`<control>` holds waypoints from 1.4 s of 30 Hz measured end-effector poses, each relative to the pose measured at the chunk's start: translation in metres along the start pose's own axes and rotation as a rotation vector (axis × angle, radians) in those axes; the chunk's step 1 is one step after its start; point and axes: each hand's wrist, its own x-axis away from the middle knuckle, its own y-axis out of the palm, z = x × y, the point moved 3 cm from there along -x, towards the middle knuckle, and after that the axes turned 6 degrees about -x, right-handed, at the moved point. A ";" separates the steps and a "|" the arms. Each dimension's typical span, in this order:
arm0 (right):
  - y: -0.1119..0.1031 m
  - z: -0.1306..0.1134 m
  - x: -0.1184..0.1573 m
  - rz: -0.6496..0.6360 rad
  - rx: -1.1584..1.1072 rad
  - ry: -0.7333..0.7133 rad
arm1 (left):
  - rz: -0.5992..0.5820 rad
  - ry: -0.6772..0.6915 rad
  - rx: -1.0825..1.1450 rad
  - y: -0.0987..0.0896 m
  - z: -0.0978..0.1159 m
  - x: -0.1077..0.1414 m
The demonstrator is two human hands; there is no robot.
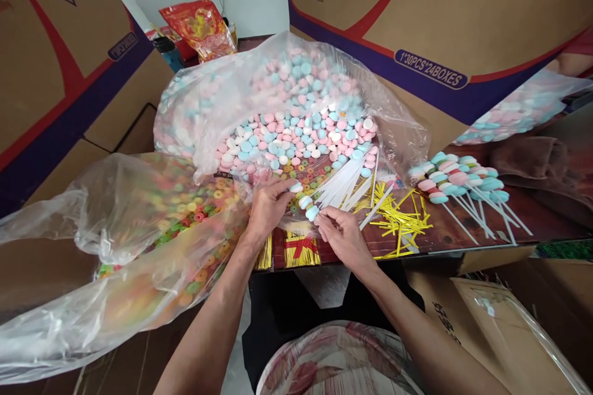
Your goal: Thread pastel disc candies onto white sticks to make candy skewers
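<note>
Between my hands is a candy skewer (304, 201) of white and pale blue pieces with a gummy ring among them. My left hand (269, 207) pinches the white candy at its upper end. My right hand (343, 236) is closed at the lower end, by the pale blue piece; the stick itself is hidden by the fingers. Behind my hands, pink, white and blue candies (278, 136) spill from a clear plastic bag (217, 92). White sticks (345, 182) lie fanned out beside them. Small gummy rings (296, 174) lie just beyond my left hand.
Finished-looking candy skewers (458, 179) are piled at the right. Gold twist ties (401, 219) lie loose near the table's front edge, with bundled ties (302, 250) nearer me. A bag of gummy rings (185, 222) bulges at left. Large cartons (435, 24) stand behind.
</note>
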 end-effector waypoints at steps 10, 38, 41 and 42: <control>0.002 0.014 0.005 0.089 0.108 -0.046 | -0.084 0.083 -0.154 -0.003 0.002 0.009; 0.006 0.001 0.016 0.052 0.165 -0.174 | 0.061 -0.274 0.207 0.012 -0.004 0.020; -0.001 -0.003 0.021 0.083 0.209 -0.223 | 0.052 -0.271 0.158 0.009 -0.002 0.016; -0.006 -0.002 0.022 0.108 0.227 -0.222 | 0.032 -0.266 0.153 0.011 0.000 0.014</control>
